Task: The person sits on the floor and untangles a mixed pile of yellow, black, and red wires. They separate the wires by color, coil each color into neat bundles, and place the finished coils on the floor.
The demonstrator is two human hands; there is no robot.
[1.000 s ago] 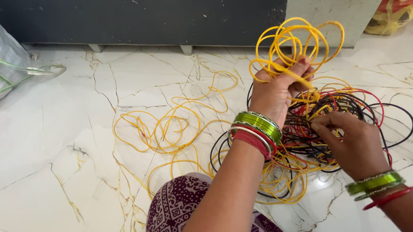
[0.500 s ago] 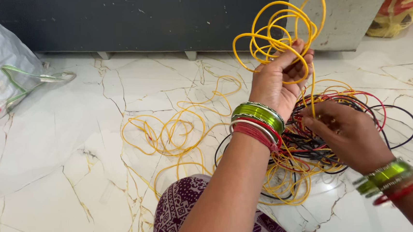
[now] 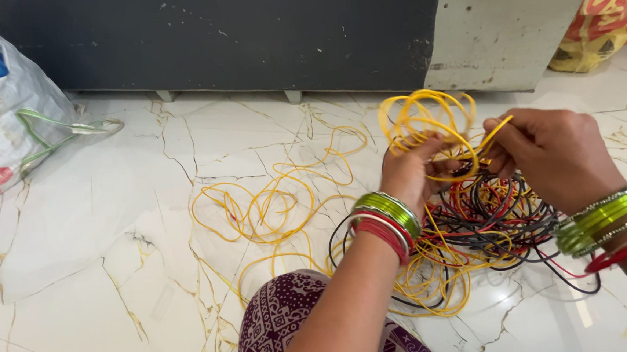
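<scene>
My left hand (image 3: 410,171) grips a bundle of yellow wire loops (image 3: 424,120) held just above the floor. My right hand (image 3: 553,153) pinches a strand of the same yellow wire (image 3: 493,131) beside that bundle. Under both hands lies a tangled heap of red, black and yellow wires (image 3: 484,224) on the marble floor. More loose yellow wire (image 3: 271,201) spreads out to the left of the heap. Both wrists carry green and red bangles (image 3: 384,216).
A white sack with green handles (image 3: 3,131) sits at the far left. A dark cabinet base (image 3: 259,33) and a grey panel (image 3: 516,22) run along the back. An orange and yellow bag (image 3: 607,16) is at the back right. My patterned knee (image 3: 287,325) is in front.
My left hand has come down with the yellow loops. My right hand has lifted off the heap and moved up to the bundle, taking a yellow strand.
</scene>
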